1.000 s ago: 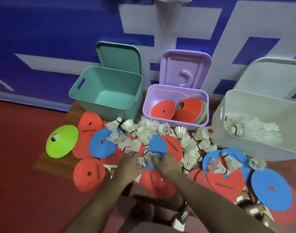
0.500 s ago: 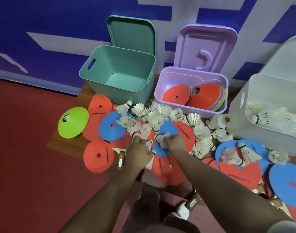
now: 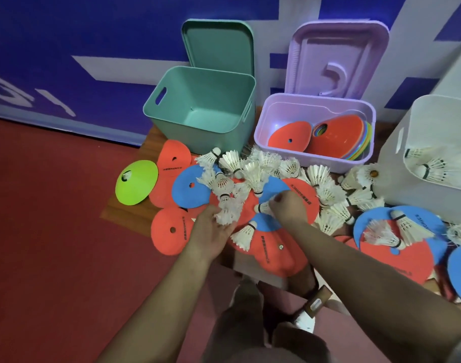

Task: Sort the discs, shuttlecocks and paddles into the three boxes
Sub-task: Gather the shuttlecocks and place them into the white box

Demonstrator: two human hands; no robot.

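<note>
Several white shuttlecocks (image 3: 255, 174) lie scattered over red and blue flat discs (image 3: 190, 187) on the floor. My left hand (image 3: 211, 231) grips a bunch of shuttlecocks (image 3: 228, 212) at the pile's near side. My right hand (image 3: 287, 205) pinches a single shuttlecock (image 3: 260, 207) by its cork end over a red disc (image 3: 300, 197). The teal box (image 3: 198, 106) holds nothing. The purple box (image 3: 315, 127) holds discs and stacked cones. The white box (image 3: 428, 158) at the right holds shuttlecocks. A wooden paddle handle (image 3: 315, 305) pokes out near my knees.
A lime green cone (image 3: 136, 182) sits at the left edge of the pile. Teal and purple lids lean against the blue and white wall (image 3: 93, 48) behind their boxes. More discs (image 3: 397, 247) with shuttlecocks on them lie at the right. Red floor spreads to the left.
The view has shifted left and closer. My left hand has gathered a bunch of shuttlecocks, and my right hand has closed on one shuttlecock a little farther right.
</note>
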